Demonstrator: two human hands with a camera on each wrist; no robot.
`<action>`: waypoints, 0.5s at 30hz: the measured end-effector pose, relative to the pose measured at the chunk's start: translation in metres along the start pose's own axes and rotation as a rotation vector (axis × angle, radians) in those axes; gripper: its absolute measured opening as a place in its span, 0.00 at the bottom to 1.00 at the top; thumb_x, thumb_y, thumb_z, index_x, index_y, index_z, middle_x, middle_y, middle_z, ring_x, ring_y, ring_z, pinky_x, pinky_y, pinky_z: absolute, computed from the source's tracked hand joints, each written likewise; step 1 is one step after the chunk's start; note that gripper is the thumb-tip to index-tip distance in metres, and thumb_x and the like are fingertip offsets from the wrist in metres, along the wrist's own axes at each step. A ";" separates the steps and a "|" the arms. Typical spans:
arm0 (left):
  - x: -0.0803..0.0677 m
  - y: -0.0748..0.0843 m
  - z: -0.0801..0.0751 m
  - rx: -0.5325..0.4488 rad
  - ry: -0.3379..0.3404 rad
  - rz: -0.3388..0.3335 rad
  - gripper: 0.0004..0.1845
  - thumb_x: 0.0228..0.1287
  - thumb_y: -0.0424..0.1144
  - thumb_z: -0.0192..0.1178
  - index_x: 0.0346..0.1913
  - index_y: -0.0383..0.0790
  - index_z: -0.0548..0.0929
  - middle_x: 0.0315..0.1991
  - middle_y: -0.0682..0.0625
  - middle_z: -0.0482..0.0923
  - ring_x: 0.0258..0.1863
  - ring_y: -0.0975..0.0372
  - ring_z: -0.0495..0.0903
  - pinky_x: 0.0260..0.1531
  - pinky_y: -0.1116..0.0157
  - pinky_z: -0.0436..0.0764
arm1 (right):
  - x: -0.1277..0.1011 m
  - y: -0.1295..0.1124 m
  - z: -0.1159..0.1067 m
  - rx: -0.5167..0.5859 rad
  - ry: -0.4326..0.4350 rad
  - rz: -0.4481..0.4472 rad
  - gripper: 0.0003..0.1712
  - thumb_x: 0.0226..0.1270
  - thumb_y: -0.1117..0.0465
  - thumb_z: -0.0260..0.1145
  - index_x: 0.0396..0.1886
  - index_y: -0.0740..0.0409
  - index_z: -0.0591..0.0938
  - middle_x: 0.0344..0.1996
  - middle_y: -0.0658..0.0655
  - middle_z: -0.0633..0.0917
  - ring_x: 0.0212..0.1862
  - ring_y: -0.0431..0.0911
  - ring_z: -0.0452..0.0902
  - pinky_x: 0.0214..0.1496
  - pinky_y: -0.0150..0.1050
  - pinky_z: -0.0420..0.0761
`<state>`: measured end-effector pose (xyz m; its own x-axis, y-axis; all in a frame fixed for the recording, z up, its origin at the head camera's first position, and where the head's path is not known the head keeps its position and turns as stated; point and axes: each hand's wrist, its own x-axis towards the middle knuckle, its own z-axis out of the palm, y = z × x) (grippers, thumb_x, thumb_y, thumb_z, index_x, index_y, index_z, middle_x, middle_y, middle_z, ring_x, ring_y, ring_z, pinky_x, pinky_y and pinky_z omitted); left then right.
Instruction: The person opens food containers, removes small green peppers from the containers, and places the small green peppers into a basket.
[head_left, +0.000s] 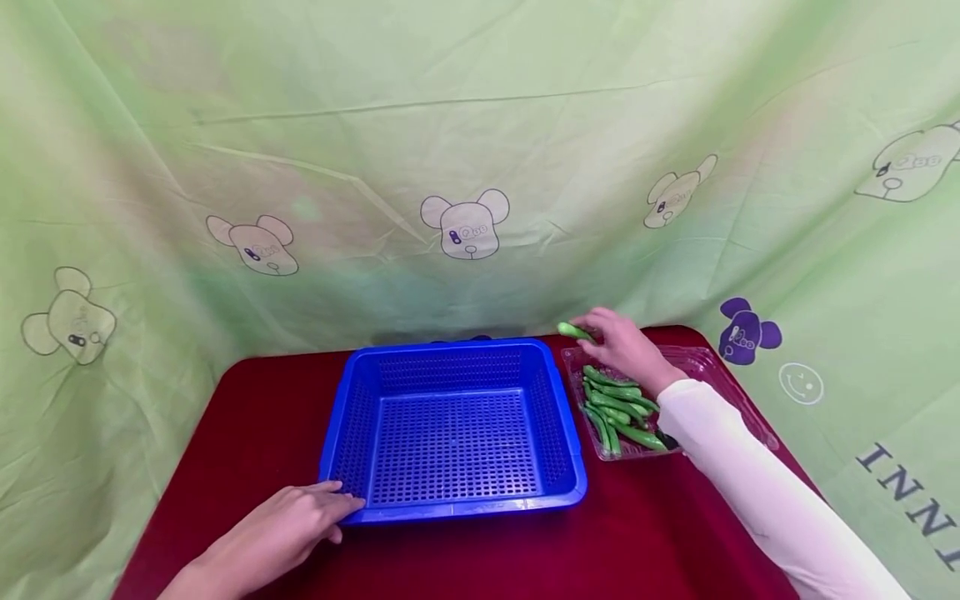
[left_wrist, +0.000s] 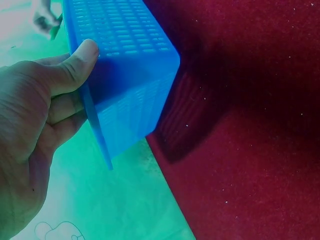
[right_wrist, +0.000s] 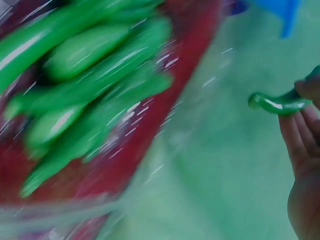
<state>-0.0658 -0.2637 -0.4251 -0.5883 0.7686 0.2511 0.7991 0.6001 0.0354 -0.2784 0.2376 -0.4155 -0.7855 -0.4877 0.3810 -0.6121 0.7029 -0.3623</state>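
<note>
Over far edge of table (head_left: 262, 433), toward right corner, right grip (head_left: 622, 343) pinched green pepper (head_left: 573, 332); left grip (head_left: 295, 521) held near left corner of basket (head_left: 465, 507). Light pinch, steady basket likely served best.

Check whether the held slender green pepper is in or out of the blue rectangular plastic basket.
Out: in the head view, the right hand holds the pepper outside the basket, near its far right corner.
</note>
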 end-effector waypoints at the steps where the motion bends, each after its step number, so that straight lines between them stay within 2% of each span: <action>1: 0.000 0.000 0.000 0.004 0.009 0.001 0.20 0.49 0.34 0.77 0.48 0.38 0.89 0.38 0.57 0.90 0.44 0.52 0.91 0.42 0.56 0.91 | 0.006 -0.007 0.000 0.023 0.015 0.001 0.21 0.62 0.71 0.73 0.56 0.64 0.85 0.44 0.59 0.86 0.41 0.51 0.84 0.44 0.49 0.87; 3: 0.000 0.000 0.000 0.005 0.020 -0.002 0.20 0.49 0.34 0.78 0.48 0.38 0.89 0.37 0.57 0.90 0.44 0.51 0.91 0.42 0.56 0.91 | 0.019 -0.020 0.001 0.060 0.028 0.014 0.21 0.63 0.70 0.72 0.57 0.64 0.84 0.45 0.59 0.87 0.42 0.51 0.84 0.46 0.49 0.88; 7: 0.000 0.000 0.001 0.000 0.029 -0.009 0.19 0.49 0.33 0.77 0.47 0.38 0.89 0.39 0.55 0.90 0.45 0.51 0.91 0.43 0.56 0.91 | 0.045 -0.055 0.008 0.149 0.001 0.061 0.19 0.64 0.69 0.73 0.55 0.64 0.85 0.45 0.61 0.89 0.46 0.53 0.87 0.51 0.47 0.89; 9: 0.000 0.000 0.002 0.003 0.033 -0.013 0.19 0.49 0.33 0.78 0.47 0.38 0.89 0.40 0.54 0.90 0.45 0.51 0.91 0.43 0.56 0.91 | 0.057 -0.072 0.014 0.176 -0.025 0.072 0.17 0.63 0.68 0.73 0.52 0.64 0.85 0.44 0.60 0.89 0.45 0.52 0.87 0.49 0.45 0.90; 15: -0.001 0.003 0.003 -0.005 0.037 -0.019 0.19 0.48 0.33 0.77 0.47 0.38 0.89 0.39 0.55 0.90 0.45 0.51 0.91 0.43 0.56 0.91 | 0.090 -0.116 0.032 0.164 -0.085 0.011 0.14 0.62 0.68 0.74 0.48 0.60 0.87 0.41 0.56 0.90 0.42 0.48 0.87 0.48 0.40 0.89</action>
<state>-0.0633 -0.2623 -0.4280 -0.5987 0.7482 0.2858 0.7884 0.6135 0.0453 -0.2807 0.0955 -0.3666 -0.7925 -0.5277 0.3056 -0.6050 0.6174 -0.5028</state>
